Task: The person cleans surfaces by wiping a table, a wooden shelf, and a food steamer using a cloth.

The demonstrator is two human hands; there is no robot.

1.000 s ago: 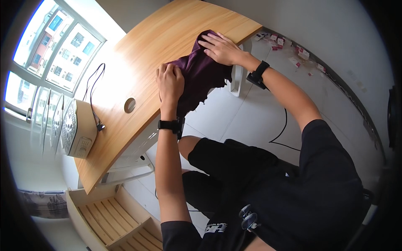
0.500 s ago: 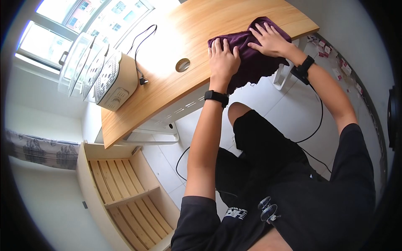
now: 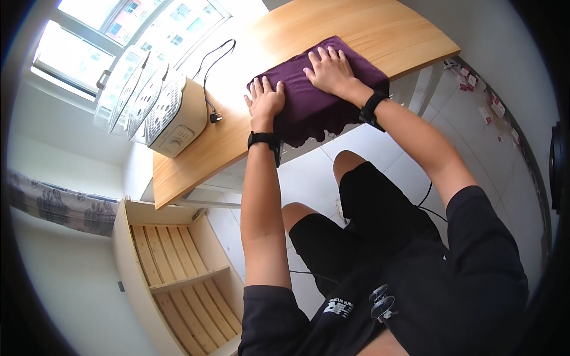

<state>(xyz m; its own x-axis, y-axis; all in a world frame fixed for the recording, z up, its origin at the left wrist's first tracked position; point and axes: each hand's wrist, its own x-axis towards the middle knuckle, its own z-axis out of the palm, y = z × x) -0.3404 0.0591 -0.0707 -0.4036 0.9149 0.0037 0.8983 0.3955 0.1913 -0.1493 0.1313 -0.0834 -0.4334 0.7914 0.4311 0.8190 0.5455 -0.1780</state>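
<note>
A dark purple cloth (image 3: 303, 113) lies spread over the front edge of the wooden table (image 3: 380, 26), its uneven near hem hanging below the edge. My left hand (image 3: 265, 102) rests on the cloth's left edge, fingers extended and palm down. Farther right, my right hand (image 3: 332, 72) lies flat on the middle of the cloth with its fingers spread. Both wrists wear black bands. The tabletop under the cloth is hidden.
At the table's left end stands a cream electric steamer (image 3: 181, 115) with clear tiers, its black plug (image 3: 215, 117) lying beside it. A slatted wooden frame (image 3: 157, 289) is on the floor at left. Small red-and-white packets (image 3: 468, 80) lie along the right wall.
Both hands have shifted left along the table edge, and the cloth now lies farther left. It is flatter and more spread out than before, when it was bunched toward the right.
</note>
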